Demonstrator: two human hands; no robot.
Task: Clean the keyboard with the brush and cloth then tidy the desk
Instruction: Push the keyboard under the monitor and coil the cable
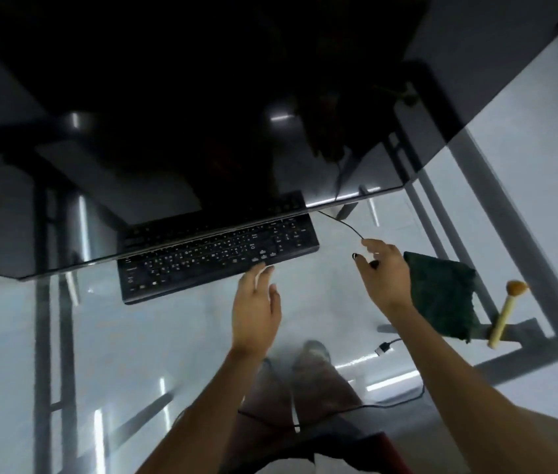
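A black keyboard [217,253] lies on a glass desk [106,336], its far edge tucked under the lower rim of a large dark monitor [202,97]. The left hand [257,309] reaches forward with fingers spread and loose, fingertips touching the keyboard's near edge, gripping nothing. That looks like a steadying or nudging touch, perhaps to slide the keyboard out from under the screen so it can be cleaned.

The right hand [382,271] is raised just right of the keyboard with thumb and forefinger pinched on the thin black cable [346,225] that runs back towards the monitor's corner — probably lifting it clear so it does not drag when the keyboard shifts. The rest of that hand is half curled.

The cleaning things wait to the right, untouched: a dark green cloth [442,295] lies flat on the glass just beside the right wrist, and a brush [505,313] with a pale handle and tan bristles lies just beyond it, near the desk's edge (both within easy reach of the right hand). A loose USB plug [383,348] on its own lead rests nearer the person, below the cloth.

Judging by this, the brushing has not begun — the work in hand is getting the keyboard free.
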